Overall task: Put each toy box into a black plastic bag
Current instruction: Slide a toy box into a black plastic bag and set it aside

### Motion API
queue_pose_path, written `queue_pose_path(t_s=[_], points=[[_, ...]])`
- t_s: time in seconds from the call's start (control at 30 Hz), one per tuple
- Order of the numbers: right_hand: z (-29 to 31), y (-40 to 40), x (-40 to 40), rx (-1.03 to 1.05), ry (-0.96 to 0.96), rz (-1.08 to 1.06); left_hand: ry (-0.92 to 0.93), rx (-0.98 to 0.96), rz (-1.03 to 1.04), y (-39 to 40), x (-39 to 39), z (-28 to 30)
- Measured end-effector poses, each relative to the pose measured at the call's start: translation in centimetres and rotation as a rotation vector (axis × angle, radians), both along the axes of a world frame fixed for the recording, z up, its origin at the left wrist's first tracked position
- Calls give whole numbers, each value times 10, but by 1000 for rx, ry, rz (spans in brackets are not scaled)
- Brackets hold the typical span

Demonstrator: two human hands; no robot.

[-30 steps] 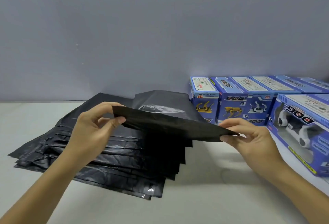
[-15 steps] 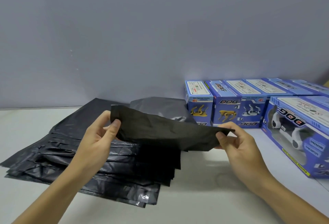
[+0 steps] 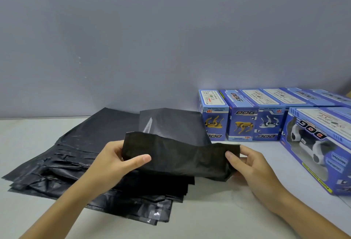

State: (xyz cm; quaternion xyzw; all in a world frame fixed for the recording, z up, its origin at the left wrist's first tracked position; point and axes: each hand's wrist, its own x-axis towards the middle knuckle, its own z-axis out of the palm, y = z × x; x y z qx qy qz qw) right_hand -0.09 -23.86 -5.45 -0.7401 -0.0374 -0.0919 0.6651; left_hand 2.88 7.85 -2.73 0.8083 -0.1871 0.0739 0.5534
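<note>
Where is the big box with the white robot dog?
In the head view, the big box lies on the table at the far right, just right of the right hand and in front of the row of smaller boxes.

You hold one black plastic bag [image 3: 180, 157] stretched and lifted at frame centre, its near edge crumpled, above the fanned stack of bags [image 3: 79, 162] at lower left; blue toy boxes [image 3: 243, 117] stand in a row at right, the nearest toy box [image 3: 319, 149] lying lengthwise
</note>
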Motion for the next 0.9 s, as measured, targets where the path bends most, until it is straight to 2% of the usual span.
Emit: queue_pose_path(t_s=[0.13, 0.27, 0.5, 0.67, 0.9], points=[[-1, -2, 1, -1, -28, -42, -25, -158, 50, -4, 0, 2], [-3, 0, 3, -35, -42, -68, 21, -222, 74, -11, 0, 1], [-1, 5, 3, -60, -16, -112, 19, -204, 162, -12, 5, -5], [-1, 8, 3, -15, 70, -105, 89, -218, 165, -16, 3, -4], [-4, 12, 5, -271, 13, -172, 125, -67, 377, -21, 5, -11]])
